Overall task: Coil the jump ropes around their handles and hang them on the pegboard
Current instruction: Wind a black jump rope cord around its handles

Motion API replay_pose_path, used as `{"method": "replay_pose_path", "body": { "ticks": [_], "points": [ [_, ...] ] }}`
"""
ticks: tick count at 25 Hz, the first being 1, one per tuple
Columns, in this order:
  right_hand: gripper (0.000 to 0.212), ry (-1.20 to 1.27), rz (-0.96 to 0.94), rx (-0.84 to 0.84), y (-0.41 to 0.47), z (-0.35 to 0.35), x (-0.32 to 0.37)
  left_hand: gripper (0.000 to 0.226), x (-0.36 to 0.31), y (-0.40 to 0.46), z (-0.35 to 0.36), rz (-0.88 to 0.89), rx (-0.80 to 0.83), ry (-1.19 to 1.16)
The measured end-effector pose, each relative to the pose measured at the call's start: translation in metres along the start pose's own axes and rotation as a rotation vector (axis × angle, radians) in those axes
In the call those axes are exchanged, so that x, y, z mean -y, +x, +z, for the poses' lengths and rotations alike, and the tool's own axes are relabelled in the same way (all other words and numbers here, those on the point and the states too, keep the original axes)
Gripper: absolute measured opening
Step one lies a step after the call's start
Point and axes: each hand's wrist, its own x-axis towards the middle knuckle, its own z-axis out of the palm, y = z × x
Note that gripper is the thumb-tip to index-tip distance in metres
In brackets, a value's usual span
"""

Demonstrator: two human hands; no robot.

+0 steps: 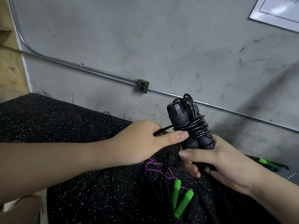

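A black jump rope (192, 125) has its two handles side by side, upright, with black cord wound several times around them. My right hand (221, 164) grips the lower ends of both handles. My left hand (142, 141) pinches a free stretch of the black cord just left of the coil, thumb tip touching the wraps. On the speckled black mat (77, 183) below lies a second rope with two green handles (181, 198) and a loose purple cord (155, 168). No pegboard shows in this view.
A grey concrete wall (145, 38) with a metal conduit (100, 72) and an outlet box (142, 86) stands behind. More green handles (267, 163) lie at the right on the mat's edge. A white sheet (278, 12) hangs at top right.
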Motion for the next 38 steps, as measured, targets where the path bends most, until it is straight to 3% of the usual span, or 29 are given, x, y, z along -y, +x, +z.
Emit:
{"method": "replay_pose_path", "body": {
  "ticks": [4,11,17,19,21,24,28,30,31,34,38],
  "points": [
    [0.015,-0.077,-0.074,-0.08,0.004,-0.006,-0.005,0.069,0.0,0.001,0.004,0.07,-0.112,0.015],
    [0.022,-0.153,-0.078,-0.163,0.011,-0.008,-0.014,0.051,-0.001,0.002,0.011,0.119,-0.148,-0.016],
    [0.008,-0.392,-0.189,-0.454,0.017,0.011,-0.027,0.052,-0.009,0.004,0.021,0.024,-0.151,-0.046],
    [0.017,-0.359,-0.23,-0.51,0.019,0.022,-0.03,0.061,-0.009,0.007,0.019,0.016,-0.189,-0.018],
    [0.015,-0.359,-0.25,-0.466,0.021,0.023,-0.032,0.069,-0.007,0.01,0.015,0.019,-0.206,0.022],
    [0.011,-0.402,-0.152,-0.199,0.013,0.008,-0.028,0.072,-0.005,0.01,0.009,0.067,-0.178,0.149],
    [0.049,0.004,0.061,0.192,-0.002,-0.008,-0.018,0.073,0.014,0.013,0.003,0.137,0.089,-0.096],
    [0.063,0.117,0.093,0.305,-0.007,-0.007,-0.016,0.065,0.017,0.009,0.005,0.209,0.158,-0.138],
    [0.062,0.103,0.091,0.334,-0.008,-0.007,-0.015,0.063,0.016,0.008,0.007,0.244,0.177,-0.148],
    [0.02,0.044,0.082,0.281,-0.01,0.0,-0.005,0.065,0.017,0.005,0.007,0.255,0.194,-0.147],
    [0.02,0.054,0.12,0.062,-0.008,0.006,-0.009,0.083,0.02,0.001,-0.002,0.004,0.124,0.138]
  ]
}}
